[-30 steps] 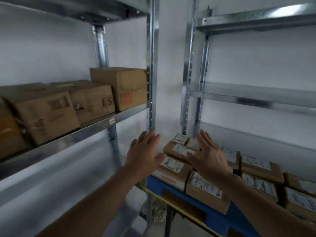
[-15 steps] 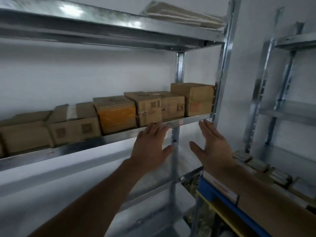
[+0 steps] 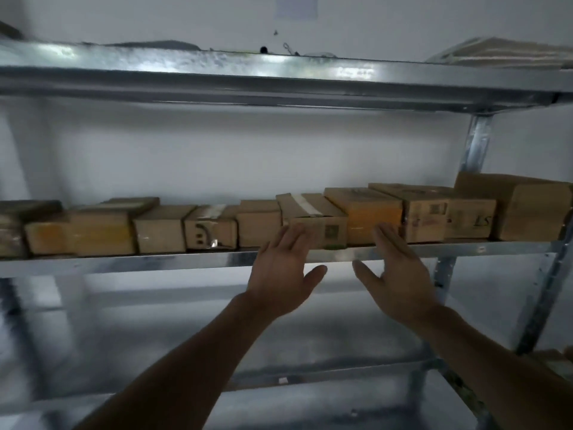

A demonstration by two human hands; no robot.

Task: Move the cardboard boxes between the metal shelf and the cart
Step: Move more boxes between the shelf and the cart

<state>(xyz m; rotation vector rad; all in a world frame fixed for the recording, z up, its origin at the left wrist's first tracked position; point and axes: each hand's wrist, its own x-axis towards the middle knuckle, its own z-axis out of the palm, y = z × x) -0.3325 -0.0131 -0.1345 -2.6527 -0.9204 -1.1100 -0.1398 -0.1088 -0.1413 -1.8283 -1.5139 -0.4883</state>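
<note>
– On the middle level of the metal shelf [image 3: 155, 265], the cardboard boxes [image 3: 161, 231] stood in one long row, edge to edge, fronts close to the shelf's front rail. And you had both arms up at it!

– What were the hands doing?

– Your left hand [image 3: 279, 271] and right hand [image 3: 400, 274] were both flat, fingers straight, thumbs turned in toward each other, holding nothing. The left fingertips lay across the lower front of the taped box [image 3: 313, 218], the right ones across the orange-fronted box [image 3: 372, 218], its neighbour on the shelf. I couldn't tell whether they were touching or just short.

– How would those boxes handle?

– They were small and made of stiff cardboard, so I judged them light enough for two hands, though the contents were hidden. The taped box's top flap looked lifted at one end, so the lid was no place to pull. Palms low on the two side walls seemed the better hold. The neighbours sat tight on both sides, so you would likely have had to draw it forward off the shelf rail first to free those walls. The glossy tape might have been slick, and bare cardboard would grip better.
</note>
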